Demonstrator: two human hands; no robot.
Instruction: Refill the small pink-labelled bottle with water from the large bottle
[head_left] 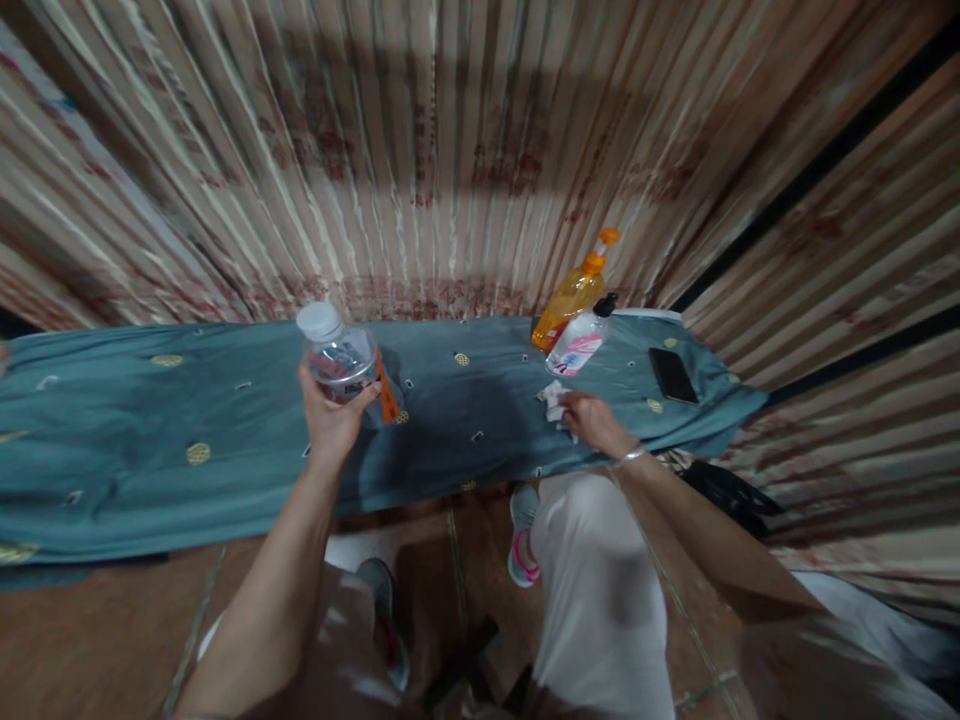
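My left hand (332,412) is wrapped round a large clear plastic jar (341,362) with a white lid and an orange label. The jar stands upright on the teal cloth (465,420) that covers the long, narrow table. At the right, the fingers of my right hand (592,420) are closed on a crumpled white tissue (555,398), low over the cloth. Just beyond that hand are a clear bottle (579,342) with a black top and a pink label, and an orange pump bottle (568,300) behind it.
A dark phone (673,375) lies near the table's right end. Pleated, patterned curtains (390,180) hang close behind the table and along the right. Below the front edge are my knees and feet on a brown tiled floor (427,560). A black bag-like item (727,497) sits below right.
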